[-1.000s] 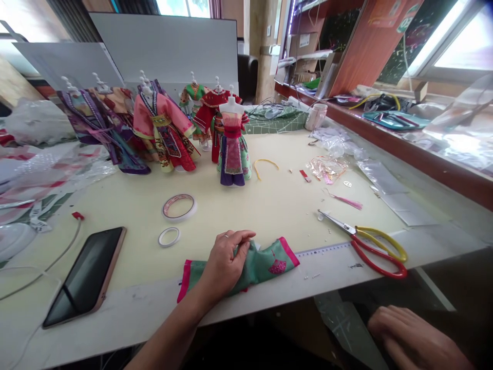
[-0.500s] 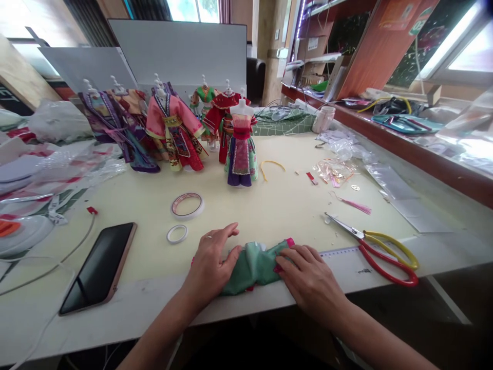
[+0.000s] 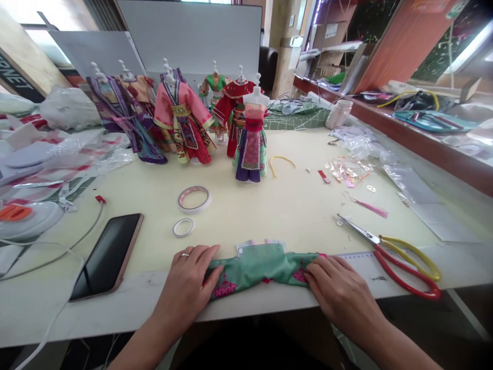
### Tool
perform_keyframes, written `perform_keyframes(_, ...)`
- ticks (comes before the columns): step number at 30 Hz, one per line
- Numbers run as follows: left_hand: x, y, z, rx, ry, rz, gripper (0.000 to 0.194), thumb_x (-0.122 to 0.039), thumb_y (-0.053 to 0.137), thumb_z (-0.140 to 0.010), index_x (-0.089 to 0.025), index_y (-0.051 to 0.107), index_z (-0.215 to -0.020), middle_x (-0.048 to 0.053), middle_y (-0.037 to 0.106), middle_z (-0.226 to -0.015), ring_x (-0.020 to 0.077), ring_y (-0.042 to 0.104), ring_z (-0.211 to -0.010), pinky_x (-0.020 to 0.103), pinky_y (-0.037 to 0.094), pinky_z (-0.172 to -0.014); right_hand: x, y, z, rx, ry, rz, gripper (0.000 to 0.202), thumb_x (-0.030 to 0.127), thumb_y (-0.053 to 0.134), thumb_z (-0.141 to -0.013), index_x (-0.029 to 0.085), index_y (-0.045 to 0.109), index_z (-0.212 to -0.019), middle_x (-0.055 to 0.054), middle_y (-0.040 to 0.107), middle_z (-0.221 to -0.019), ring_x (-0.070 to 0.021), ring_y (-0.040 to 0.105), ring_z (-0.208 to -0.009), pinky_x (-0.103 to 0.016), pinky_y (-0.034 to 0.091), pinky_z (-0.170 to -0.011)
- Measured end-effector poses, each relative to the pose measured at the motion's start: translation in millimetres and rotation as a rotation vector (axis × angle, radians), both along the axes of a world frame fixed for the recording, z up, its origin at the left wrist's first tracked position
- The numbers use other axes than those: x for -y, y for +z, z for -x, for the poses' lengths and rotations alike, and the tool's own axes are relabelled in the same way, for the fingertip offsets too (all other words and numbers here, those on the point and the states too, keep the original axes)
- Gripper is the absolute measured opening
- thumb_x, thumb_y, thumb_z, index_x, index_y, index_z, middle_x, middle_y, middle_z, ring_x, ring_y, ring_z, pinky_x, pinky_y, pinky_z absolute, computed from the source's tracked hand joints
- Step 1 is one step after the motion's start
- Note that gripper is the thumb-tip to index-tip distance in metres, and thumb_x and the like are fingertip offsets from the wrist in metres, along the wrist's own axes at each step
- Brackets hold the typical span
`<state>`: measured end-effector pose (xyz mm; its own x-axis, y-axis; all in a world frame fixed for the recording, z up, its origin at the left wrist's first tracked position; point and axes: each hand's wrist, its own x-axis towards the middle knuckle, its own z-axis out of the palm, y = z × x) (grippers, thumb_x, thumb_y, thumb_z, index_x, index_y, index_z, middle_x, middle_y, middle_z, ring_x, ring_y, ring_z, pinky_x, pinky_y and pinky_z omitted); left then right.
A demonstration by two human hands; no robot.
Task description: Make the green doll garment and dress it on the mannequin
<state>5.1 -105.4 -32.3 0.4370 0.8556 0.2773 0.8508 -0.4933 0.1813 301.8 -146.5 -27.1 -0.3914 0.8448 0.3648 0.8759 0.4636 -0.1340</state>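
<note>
A small green garment (image 3: 262, 264) with pink patterned patches lies stretched sideways at the table's front edge. White backing with pale pink bits shows along its upper middle. At its left end my left hand (image 3: 188, 280) is closed, thumb and fingers pinching the cloth. My right hand (image 3: 339, 280) has its fingers curled together on the right end of the same cloth. The parts of the ends beneath the fingers are hidden.
Red-and-yellow scissors (image 3: 389, 252) lie right of my right hand over a ruler. Two tape rolls, one large (image 3: 208, 203) and one small (image 3: 175, 227), and a phone (image 3: 108, 257) lie leftward. Dressed doll forms, one in purple trousers (image 3: 248, 174), stand behind.
My hands have moved apart, and the green cloth between them is now spread wider and flatter, showing more pink pattern. The camera view has shifted slightly.
</note>
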Motion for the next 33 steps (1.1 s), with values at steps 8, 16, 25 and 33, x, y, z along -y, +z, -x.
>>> perform_keyframes(8, -14.2, 11.0, -25.7, 0.056, 0.051, 0.188, 0.012, -0.027, 0.056, -0.081, -0.018, 0.056, -0.089, 0.004, 0.062, -0.087, 0.0224, 0.053, -0.084, 0.041, 0.036, -0.081, 0.2, 3.7, 17.3, -0.125, 0.052, -0.032, 0.010, 0.013, 0.049, -0.085, 0.015, 0.059, -0.084, -0.007, 0.058, -0.079, -0.0189, 0.051, -0.074, -0.036, 0.039, -0.071)
perform_keyframes(16, -16.7, 11.1, -33.7, 0.208, 0.005, 0.306, 0.010, -0.018, 0.050, -0.083, -0.019, 0.051, -0.073, 0.000, 0.060, -0.077, 0.0180, 0.052, -0.076, 0.037, 0.036, -0.076, 5.1, 6.8, 42.4, -0.297, 0.078, -0.032, 0.011, 0.009, 0.051, -0.082, 0.016, 0.059, -0.085, -0.005, 0.059, -0.077, -0.0177, 0.053, -0.072, -0.034, 0.041, -0.069)
perform_keyframes(25, -12.4, 9.9, -29.2, 0.360, -0.038, 0.245, 0.009, -0.017, 0.047, -0.085, -0.020, 0.052, -0.079, 0.000, 0.062, -0.080, 0.0171, 0.054, -0.078, 0.038, 0.038, -0.082, -26.6, 21.4, 72.9, -0.431, 0.043, 0.098, 0.018, 0.012, 0.048, -0.083, 0.019, 0.060, -0.094, -0.007, 0.061, -0.089, -0.0198, 0.054, -0.082, -0.037, 0.044, -0.074)
perform_keyframes(33, -13.2, 7.5, -28.4, 0.404, -0.081, 0.139, 0.010, -0.016, 0.047, -0.086, -0.020, 0.053, -0.080, 0.000, 0.062, -0.078, 0.0168, 0.054, -0.077, 0.038, 0.039, -0.082, -65.4, 20.3, 88.6, -0.397, 0.060, 0.307, 0.022, 0.008, 0.055, -0.074, 0.019, 0.062, -0.092, -0.006, 0.061, -0.093, -0.0203, 0.052, -0.089, -0.040, 0.042, -0.082)
